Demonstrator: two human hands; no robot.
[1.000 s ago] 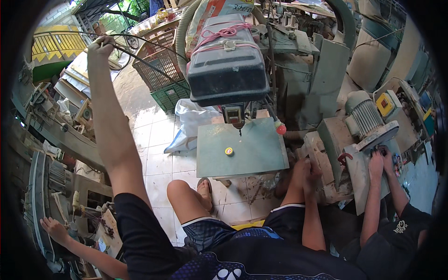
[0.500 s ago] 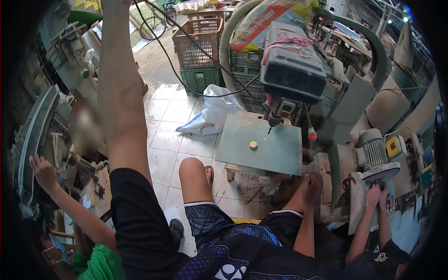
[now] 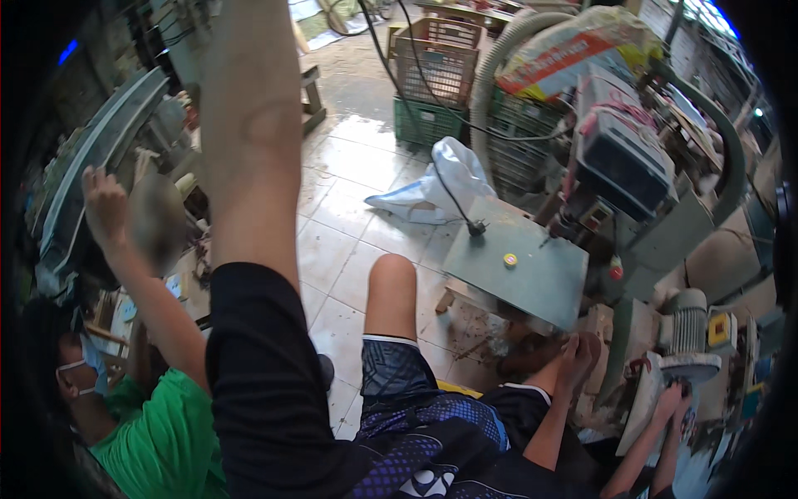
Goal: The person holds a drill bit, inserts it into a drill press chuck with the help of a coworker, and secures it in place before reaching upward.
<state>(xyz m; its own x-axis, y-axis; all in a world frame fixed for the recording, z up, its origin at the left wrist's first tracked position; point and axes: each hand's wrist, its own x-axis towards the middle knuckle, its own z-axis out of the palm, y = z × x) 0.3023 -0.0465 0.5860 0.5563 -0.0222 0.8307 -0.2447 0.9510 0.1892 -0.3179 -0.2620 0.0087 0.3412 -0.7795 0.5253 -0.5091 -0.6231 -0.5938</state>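
My left arm (image 3: 249, 166) in a black sleeve is raised straight up, and its hand is cut off by the top edge of the picture. My right hand (image 3: 578, 356) reaches down to the foot of a green machine table (image 3: 532, 279), among wood scraps and sawdust. Its fingers are curled, but I cannot tell whether they hold anything. My bare knee (image 3: 392, 279) sticks out just left of the table. A small yellow round piece (image 3: 509, 259) lies on the tabletop. A black cable plug (image 3: 475, 226) rests at the table's far corner.
A person in a green shirt (image 3: 158, 441) sits at lower left, one hand (image 3: 104, 204) raised to a curved grey part. Another person's hands (image 3: 675, 403) work by an electric motor (image 3: 690, 320) at lower right. Crates (image 3: 440, 75), a white bag (image 3: 432, 187) and a grey machine head (image 3: 623, 158) stand behind.
The view has swung left and down. My left arm has gone higher, and its hand has left the picture. The person in green has come into view. My right hand stays at the table's foot.
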